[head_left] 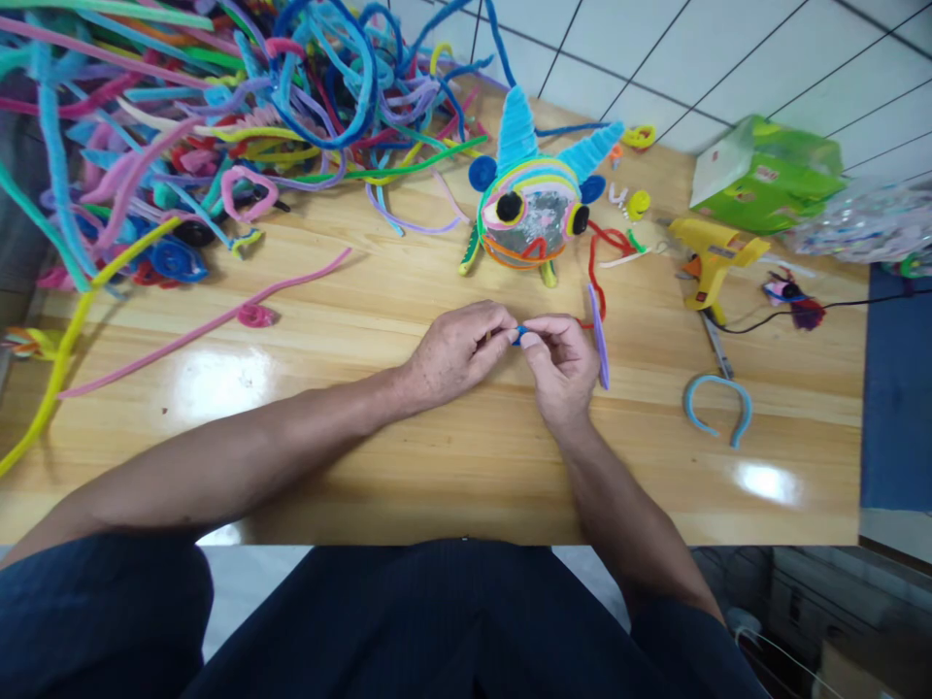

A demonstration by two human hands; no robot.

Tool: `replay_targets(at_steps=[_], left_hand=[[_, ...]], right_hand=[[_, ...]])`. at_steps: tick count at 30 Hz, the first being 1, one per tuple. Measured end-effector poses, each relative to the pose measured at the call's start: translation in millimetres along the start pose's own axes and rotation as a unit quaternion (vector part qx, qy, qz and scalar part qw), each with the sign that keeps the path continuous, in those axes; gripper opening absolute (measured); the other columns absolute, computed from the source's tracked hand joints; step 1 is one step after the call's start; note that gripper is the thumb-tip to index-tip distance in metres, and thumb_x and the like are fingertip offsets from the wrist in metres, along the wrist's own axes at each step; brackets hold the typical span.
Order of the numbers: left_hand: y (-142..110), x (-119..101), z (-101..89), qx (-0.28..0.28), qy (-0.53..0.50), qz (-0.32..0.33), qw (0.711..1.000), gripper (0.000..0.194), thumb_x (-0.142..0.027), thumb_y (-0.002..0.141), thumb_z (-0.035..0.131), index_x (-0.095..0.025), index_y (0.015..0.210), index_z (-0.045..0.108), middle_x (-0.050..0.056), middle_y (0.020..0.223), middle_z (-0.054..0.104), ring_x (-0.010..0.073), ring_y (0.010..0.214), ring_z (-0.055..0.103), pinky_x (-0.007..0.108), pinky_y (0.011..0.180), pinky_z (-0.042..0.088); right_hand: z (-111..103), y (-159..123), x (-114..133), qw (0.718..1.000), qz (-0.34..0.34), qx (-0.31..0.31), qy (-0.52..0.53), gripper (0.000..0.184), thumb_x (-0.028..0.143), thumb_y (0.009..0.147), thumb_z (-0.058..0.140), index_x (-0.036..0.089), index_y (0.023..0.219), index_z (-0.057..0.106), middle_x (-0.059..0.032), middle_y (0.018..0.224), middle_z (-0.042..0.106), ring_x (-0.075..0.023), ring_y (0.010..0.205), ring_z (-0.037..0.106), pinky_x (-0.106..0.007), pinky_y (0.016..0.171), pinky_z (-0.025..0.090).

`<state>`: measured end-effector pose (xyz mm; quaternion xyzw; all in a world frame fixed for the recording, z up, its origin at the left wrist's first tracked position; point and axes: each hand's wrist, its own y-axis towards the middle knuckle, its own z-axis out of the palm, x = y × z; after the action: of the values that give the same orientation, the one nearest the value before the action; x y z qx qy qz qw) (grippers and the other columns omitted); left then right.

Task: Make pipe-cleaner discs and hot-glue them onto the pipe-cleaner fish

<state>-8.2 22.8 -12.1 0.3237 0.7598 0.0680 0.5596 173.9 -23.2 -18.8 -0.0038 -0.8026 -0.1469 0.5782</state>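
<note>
Between my fingertips, above the wooden table, is a small dark blue fuzzy piece [519,335] that looks like pipe cleaner. My left hand [462,349] pinches it from the left, and my right hand [560,364] grips it from the right; most of it is hidden. Right beside my right hand a flat purple strip [599,340] stands at a tilt, and a red pipe cleaner [598,282] runs behind it. Beyond my hands sits a pipe-cleaner creature [535,218] with blue horns, round yellow-and-black eyes and a clear body.
A tangled heap of pipe cleaners [218,126] covers the back left. One pink pipe cleaner [204,325] lies to the left. On the right are a yellow glue gun [714,254] with a black cord, scissors [717,345], a curved light-blue piece [747,403] and a green package [764,175].
</note>
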Motion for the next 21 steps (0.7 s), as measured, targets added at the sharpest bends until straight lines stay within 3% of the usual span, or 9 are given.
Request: replay_targets(at_steps=[13,21], left_hand=[[-0.2,0.1,0.0,0.01,0.003,-0.013,1.0,0.017,-0.021,0.108,0.06,-0.018,0.094,0.068,0.002,0.082,0.071,0.0137,0.073,0.063,0.026,0.071,0.051],[0.7,-0.4,0.3,-0.003,-0.008,-0.014,1.0,0.015,-0.02,0.107,0.061,-0.018,0.094,0.068,0.001,0.082,0.07,0.0132,0.073,0.063,0.026,0.07,0.05]], right_hand=[[-2.0,0.0,-0.8,0.998,-0.043,0.004,-0.053,0.013,0.038,0.104,0.072,0.029,0.1,0.08,-0.0009,0.095,0.081,-0.0204,0.091,0.075,-0.041,0.087,0.06],[-4.3,-2.4,0.1,0.999,-0.034,-0.001,-0.035,0.024,0.043,0.109,0.064,0.029,0.115,0.082,-0.0028,0.108,0.085,-0.0214,0.099,0.078,-0.041,0.092,0.062]])
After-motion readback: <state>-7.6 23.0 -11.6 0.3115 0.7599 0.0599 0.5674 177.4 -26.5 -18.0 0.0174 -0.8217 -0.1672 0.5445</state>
